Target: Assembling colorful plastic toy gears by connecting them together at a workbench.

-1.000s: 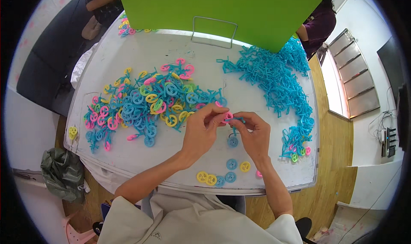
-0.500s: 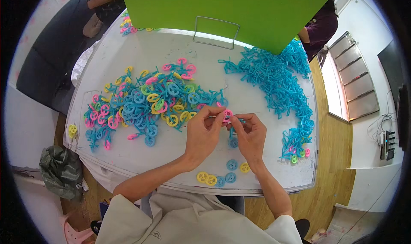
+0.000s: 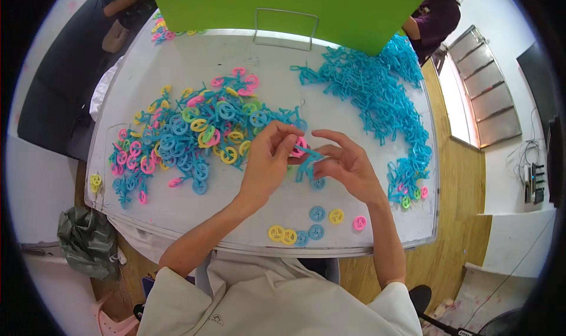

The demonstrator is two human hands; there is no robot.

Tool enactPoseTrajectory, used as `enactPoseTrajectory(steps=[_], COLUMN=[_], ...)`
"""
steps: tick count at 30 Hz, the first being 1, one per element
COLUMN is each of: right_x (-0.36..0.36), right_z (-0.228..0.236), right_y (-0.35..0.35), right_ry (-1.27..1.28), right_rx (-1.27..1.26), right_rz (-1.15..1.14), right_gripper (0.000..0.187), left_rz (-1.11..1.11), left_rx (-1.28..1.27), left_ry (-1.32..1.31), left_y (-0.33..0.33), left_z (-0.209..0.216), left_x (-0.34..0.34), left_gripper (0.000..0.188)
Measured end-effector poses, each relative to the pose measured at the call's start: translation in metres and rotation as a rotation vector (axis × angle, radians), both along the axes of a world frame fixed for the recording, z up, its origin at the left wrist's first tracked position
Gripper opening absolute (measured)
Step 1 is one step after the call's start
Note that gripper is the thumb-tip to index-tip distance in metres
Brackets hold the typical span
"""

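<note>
From the head camera I look down on a white table (image 3: pixel 354 100) where my two hands meet just below the middle of the view. My left hand (image 3: pixel 268 162) pinches a small pink wheel (image 3: pixel 299 145) between thumb and fingertips, closed narrowly on it. My right hand (image 3: pixel 348 165) sits at three o'clock from it, fingers curled around a blue frame piece (image 3: pixel 308 162); how tightly it grips I cannot tell. The wheel touches the upper end of the frame. To do this step well, I judge the wheel should be held square to the frame's end and pressed straight on while the right hand braces the frame steady. The frame's long axis seems to run from about one o'clock down to seven o'clock, its wheel end pointing up and away from me. A heap of mixed coloured wheels (image 3: pixel 188 135) lies at ten o'clock, a pile of blue frames (image 3: pixel 377 88) at one o'clock, and loose wheels (image 3: pixel 306 230) at six o'clock near the table edge.
</note>
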State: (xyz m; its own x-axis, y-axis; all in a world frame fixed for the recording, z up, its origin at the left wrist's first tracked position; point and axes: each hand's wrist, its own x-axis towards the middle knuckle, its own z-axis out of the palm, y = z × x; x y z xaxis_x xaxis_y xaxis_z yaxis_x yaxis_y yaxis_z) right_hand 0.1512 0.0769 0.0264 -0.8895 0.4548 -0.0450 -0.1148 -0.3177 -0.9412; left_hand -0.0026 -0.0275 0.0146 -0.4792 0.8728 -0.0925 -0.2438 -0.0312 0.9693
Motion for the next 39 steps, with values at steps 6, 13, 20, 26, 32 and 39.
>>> enactPoseTrajectory(steps=[6, 13, 20, 26, 32, 39], right_x=[0.004, 0.022, 0.015, 0.011, 0.003, -0.003], right_z=[-0.023, -0.007, -0.019, -0.017, -0.018, -0.018], right_y=[0.015, 0.038, 0.031, 0.027, 0.015, 0.005], right_ry=[0.134, 0.19, 0.086, -0.005, -0.137, -0.144], right_rx=[0.579, 0.284, 0.377, 0.607, 0.828, 0.902], right_rz=[-0.142, -0.608, -0.599, -0.636, -0.5, -0.464], right_gripper=[0.026, 0.018, 0.021, 0.014, 0.009, 0.02], left_rz=[-0.024, -0.489, -0.707, -0.185, -0.094, -0.142], left_rx=[-0.012, 0.269, 0.211, 0.149, -0.009, -0.066], left_ry=[-0.078, 1.015, 1.384, 0.639, 0.137, -0.096], left_y=[0.002, -0.014, -0.001, 0.003, 0.015, 0.016], left_z=[0.013, -0.006, -0.035, 0.003, 0.008, -0.001], left_x=[0.021, 0.099, 0.129, 0.062, -0.009, -0.002], left_gripper=[0.017, 0.018, 0.017, 0.017, 0.02, 0.019])
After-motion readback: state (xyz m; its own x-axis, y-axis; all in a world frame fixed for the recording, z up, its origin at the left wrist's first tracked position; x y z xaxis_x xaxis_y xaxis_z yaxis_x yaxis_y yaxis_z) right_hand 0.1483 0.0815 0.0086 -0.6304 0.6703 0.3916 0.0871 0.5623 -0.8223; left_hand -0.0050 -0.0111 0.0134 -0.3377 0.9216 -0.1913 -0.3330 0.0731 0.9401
